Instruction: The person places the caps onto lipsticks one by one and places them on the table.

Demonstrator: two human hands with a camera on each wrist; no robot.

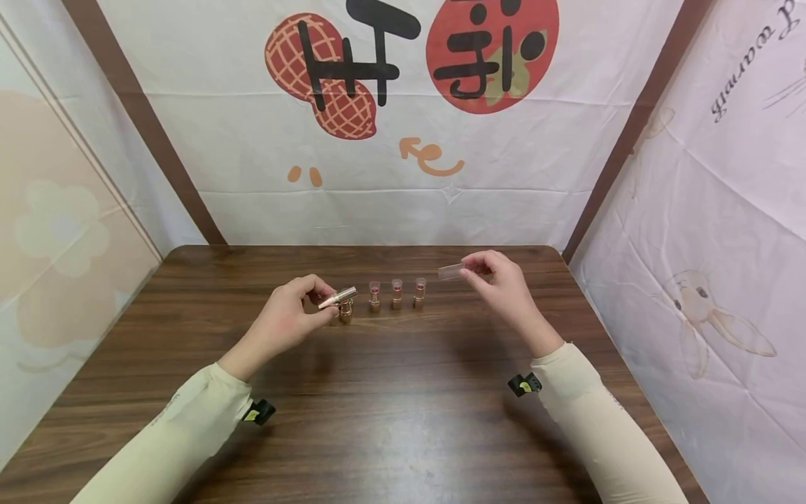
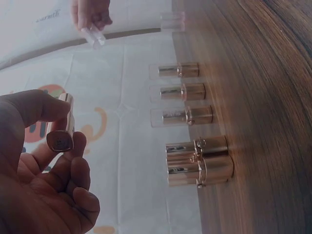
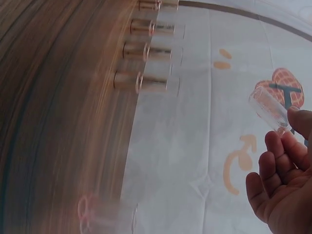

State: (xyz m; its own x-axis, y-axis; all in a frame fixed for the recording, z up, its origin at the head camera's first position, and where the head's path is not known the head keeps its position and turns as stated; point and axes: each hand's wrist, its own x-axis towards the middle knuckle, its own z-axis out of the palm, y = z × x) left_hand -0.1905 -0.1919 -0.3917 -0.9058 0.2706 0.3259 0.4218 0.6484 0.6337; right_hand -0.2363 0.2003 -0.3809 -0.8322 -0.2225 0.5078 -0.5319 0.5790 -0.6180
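Note:
My left hand (image 1: pixel 283 318) pinches a gold lipstick tube (image 1: pixel 340 297) between thumb and fingers, raised above the table and tilted. In the left wrist view one end of this lipstick (image 2: pixel 60 139) faces the camera. Further right, my right hand (image 1: pixel 504 283) pinches a clear cap (image 1: pixel 450 271) at one end, also in the air; in the right wrist view the cap (image 3: pixel 269 108) looks hollow. Between the hands stand three gold lipsticks (image 1: pixel 397 295) with clear caps, upright in a row. Two gold lipsticks (image 2: pixel 200 168) without clear caps stand close together beneath my left hand.
A clear, pinkish piece (image 2: pixel 173 22) stands on the wooden table (image 1: pixel 403 406) beyond the capped row, blurred in the right wrist view. A printed cloth (image 1: pixel 403 210) hangs behind the table's far edge, with more cloth at both sides.

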